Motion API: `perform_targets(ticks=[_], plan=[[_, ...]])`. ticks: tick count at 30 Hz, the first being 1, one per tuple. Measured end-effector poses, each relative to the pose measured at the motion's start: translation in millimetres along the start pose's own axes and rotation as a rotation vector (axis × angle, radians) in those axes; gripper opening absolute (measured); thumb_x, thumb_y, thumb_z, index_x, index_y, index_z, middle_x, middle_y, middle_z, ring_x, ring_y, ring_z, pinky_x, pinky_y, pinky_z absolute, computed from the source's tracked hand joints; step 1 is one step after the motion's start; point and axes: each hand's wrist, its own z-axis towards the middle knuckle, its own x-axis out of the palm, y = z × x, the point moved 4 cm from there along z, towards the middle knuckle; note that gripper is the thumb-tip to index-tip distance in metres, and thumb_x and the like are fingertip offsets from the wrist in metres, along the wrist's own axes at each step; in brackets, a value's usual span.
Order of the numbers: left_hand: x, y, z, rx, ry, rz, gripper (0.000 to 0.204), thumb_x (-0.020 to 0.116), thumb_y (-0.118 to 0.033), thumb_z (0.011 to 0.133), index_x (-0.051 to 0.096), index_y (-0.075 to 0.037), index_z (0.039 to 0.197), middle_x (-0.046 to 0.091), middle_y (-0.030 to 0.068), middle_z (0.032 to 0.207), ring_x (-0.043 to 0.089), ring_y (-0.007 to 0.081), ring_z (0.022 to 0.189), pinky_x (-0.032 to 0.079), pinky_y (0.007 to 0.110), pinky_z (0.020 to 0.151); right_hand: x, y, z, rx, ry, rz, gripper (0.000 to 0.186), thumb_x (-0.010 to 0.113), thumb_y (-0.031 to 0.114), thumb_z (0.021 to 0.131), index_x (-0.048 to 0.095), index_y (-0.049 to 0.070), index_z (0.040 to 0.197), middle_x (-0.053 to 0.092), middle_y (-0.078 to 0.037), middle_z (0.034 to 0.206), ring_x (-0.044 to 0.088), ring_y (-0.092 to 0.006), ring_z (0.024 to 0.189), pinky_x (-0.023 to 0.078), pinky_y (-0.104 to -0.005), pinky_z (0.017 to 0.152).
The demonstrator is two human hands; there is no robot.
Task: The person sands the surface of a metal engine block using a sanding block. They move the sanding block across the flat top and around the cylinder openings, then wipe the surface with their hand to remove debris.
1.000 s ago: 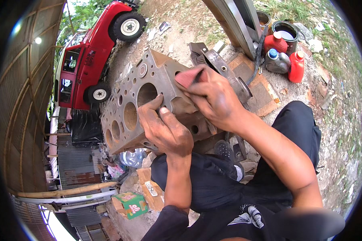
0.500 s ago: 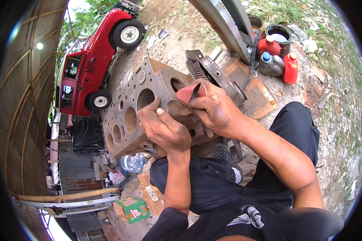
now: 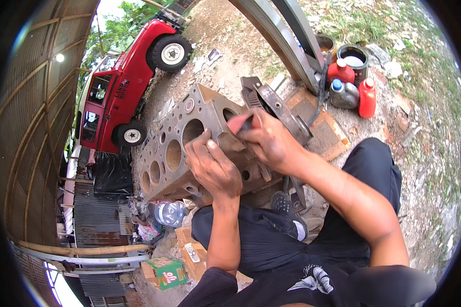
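A rust-brown engine block [image 3: 161,153] lies in front of me, its flat face with several round bores turned toward the left. My left hand [image 3: 216,173] is at the block's near edge beside a large bore, with its fingers curled against the metal. A folded piece of red sandpaper [image 3: 236,124] is pinched in my right hand [image 3: 272,143], just above the block's right-hand side. Whether the sandpaper touches the block I cannot tell. Behind my right hand sits a dark metal casting [image 3: 271,94].
Beyond the block stands a metal post [image 3: 284,41]. Red bottles [image 3: 367,98], a grey bottle [image 3: 344,94] and open cans [image 3: 353,57] stand at the right. A clear plastic jug [image 3: 170,213] and a green box [image 3: 165,273] lie lower left. A red vehicle [image 3: 122,84] is parked farther off.
The whole view has shifted slightly, so the block appears a little lower and farther right. The sandpaper has tilted and shows less of its red face. Both hands keep their holds.
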Motion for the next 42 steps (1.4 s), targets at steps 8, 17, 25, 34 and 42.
perform_targets(ticks=[8,17,25,34,42], plan=[[-19.5,-2.4,6.8,-0.034,0.159,-0.071,0.032,0.061,-0.018,0.111,0.076,0.0,0.132,0.073,0.0188,0.117,0.071,0.0349,0.107,0.056,0.045,0.095,-22.4,7.9,-16.5,0.19,0.127,-0.174,0.042,0.073,-0.002,0.089,0.08,0.007,0.129,0.074,-0.013,0.131,0.075,-0.0356,0.108,0.063,-0.0446,0.093],[-20.7,2.0,0.2,0.025,0.137,-0.025,0.055,0.095,-0.016,0.083,0.079,-0.003,0.134,0.078,0.0156,0.131,0.075,0.0325,0.119,0.058,0.043,0.104,-28.5,14.5,-15.1,0.211,-0.006,-0.092,0.036,0.072,-0.007,0.093,0.079,0.005,0.127,0.074,-0.022,0.127,0.076,-0.0393,0.105,0.061,-0.0432,0.093],[-30.4,24.6,7.4,0.05,0.243,-0.067,0.066,0.099,-0.021,0.073,0.079,-0.007,0.134,0.079,0.0154,0.131,0.074,0.0345,0.125,0.046,0.057,0.122,-11.4,21.1,-21.3,0.358,-0.039,-0.034,0.042,0.076,-0.005,0.091,0.081,0.01,0.13,0.073,-0.023,0.127,0.075,-0.0385,0.103,0.06,-0.0449,0.095],[-39.0,37.7,11.5,0.111,0.248,-0.018,0.064,0.1,-0.025,0.072,0.08,-0.007,0.13,0.078,0.0122,0.135,0.072,0.0337,0.131,0.038,0.058,0.127,5.6,4.6,-41.6,0.251,0.025,-0.081,0.043,0.077,-0.002,0.092,0.082,0.013,0.132,0.066,-0.027,0.135,0.072,-0.0393,0.112,0.059,-0.0434,0.095],[-38.1,26.9,7.9,0.201,0.191,-0.219,0.063,0.099,-0.024,0.071,0.08,-0.005,0.128,0.075,0.0155,0.14,0.064,0.0387,0.142,0.038,0.058,0.128,0.3,-16.5,-48.8,1.025,-0.345,0.849,0.048,0.073,0.021,0.104,0.068,0.001,0.148,0.066,-0.001,0.11,0.046,-0.0073,0.071,0.042,-0.0254,0.069]])
